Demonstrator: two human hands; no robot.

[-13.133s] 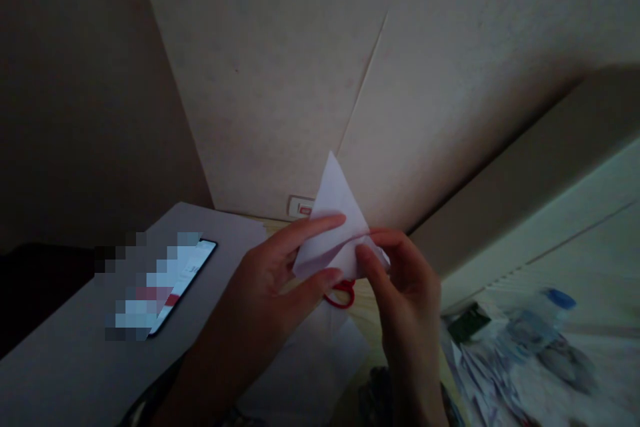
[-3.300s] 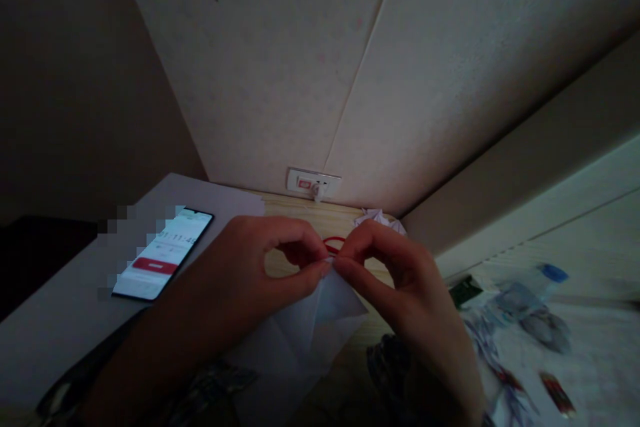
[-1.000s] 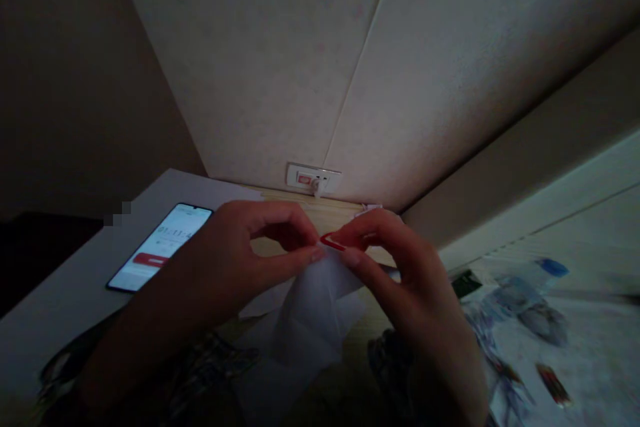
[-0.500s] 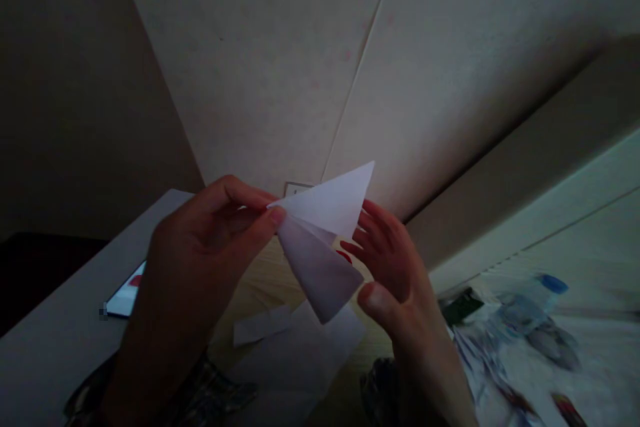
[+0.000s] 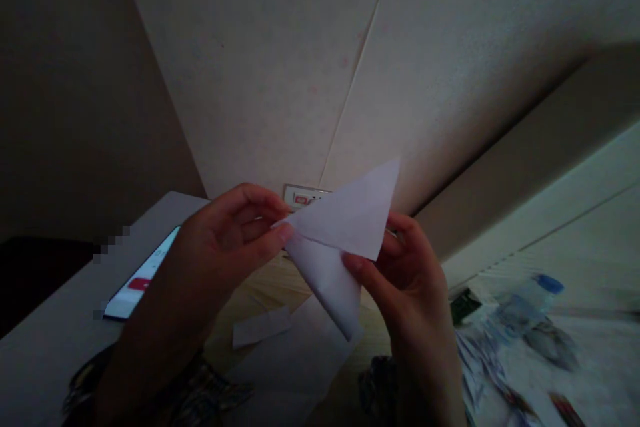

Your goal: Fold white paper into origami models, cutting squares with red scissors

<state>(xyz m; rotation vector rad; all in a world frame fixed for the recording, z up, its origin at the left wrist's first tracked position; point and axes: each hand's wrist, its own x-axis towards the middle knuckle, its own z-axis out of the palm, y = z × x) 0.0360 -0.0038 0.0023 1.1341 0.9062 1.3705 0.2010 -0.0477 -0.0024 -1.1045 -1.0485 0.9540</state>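
Note:
A folded sheet of white paper (image 5: 345, 217) is held up between my two hands above the table. Its folds meet in a narrow tip at the left, and two triangular flaps spread out to the right and downward. My left hand (image 5: 225, 240) pinches that tip between thumb and fingers. On the other side, my right hand (image 5: 410, 273) has its thumb on the front of the paper near the lower edge of the upper flap. The right fingers are partly hidden behind the paper.
Under my hands, a larger white sheet (image 5: 305, 353) and a small paper strip (image 5: 261, 327) lie on the wooden table (image 5: 250, 297). A lit phone (image 5: 133, 283) is at the left. A wall socket (image 5: 300, 197) is behind. A clear bottle with a blue cap (image 5: 525, 303) lies among clutter at right.
My right hand has closed from loose, spread fingers onto the paper's right part. The upper flap has shifted right and now overlaps the lower one. My left hand keeps its pinch.

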